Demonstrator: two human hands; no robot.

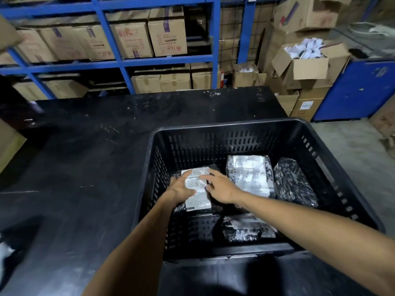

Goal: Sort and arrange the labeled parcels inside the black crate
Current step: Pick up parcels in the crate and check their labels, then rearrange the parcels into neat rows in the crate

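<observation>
A black slotted crate [230, 127] stands on a black table. Several black-wrapped parcels lie on its floor. One parcel with a white label [197, 199] lies at the left; my left hand [181, 188] grips its left edge, thumb on the label. My right hand [220, 185] rests flat on its right side, fingers spread. A larger labeled parcel [250, 175] lies at the back middle. An unlabeled-looking black parcel [294, 182] leans at the right. Another parcel [245, 228] lies at the front, partly under my right forearm.
The black table [85, 157] stretches left of and behind the crate. Blue shelving [126, 60] with cardboard boxes stands behind it. Open cartons [305, 65] and a blue cabinet [359, 90] stand at the back right. Grey floor shows to the right.
</observation>
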